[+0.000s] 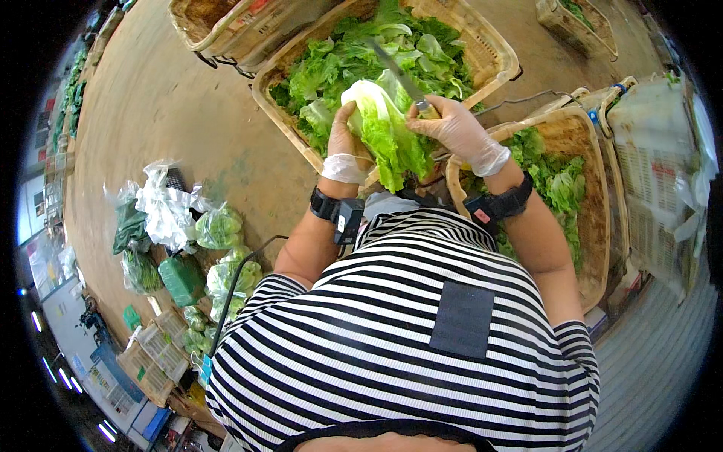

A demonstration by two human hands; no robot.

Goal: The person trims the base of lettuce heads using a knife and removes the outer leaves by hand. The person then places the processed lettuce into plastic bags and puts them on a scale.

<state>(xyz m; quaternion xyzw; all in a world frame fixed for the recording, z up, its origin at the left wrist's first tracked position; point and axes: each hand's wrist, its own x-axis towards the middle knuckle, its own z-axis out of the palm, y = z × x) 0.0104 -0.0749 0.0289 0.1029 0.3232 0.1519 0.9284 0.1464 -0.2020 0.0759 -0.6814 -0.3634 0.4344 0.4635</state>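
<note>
My left hand (345, 141), in a thin clear glove, grips a head of leafy lettuce (377, 121) with its pale base up and its green leaves hanging down. My gloved right hand (452, 131) holds a knife (396, 72) by its light handle, the blade pointing up and to the left above the leaves. The fingers of this hand are beside the lettuce; whether they touch it cannot be told. Behind both hands stands a plastic crate (282, 121) full of loose lettuce leaves (339, 70). A second crate (599, 226) with lettuce (565, 186) is at my right.
Another stained crate (237, 34) stands at the upper left, and a smaller one (587, 34) at the upper right. Bagged vegetables (219, 227) and a green container (181, 279) lie on the floor at left. A plastic-wrapped crate stack (649, 169) is at far right.
</note>
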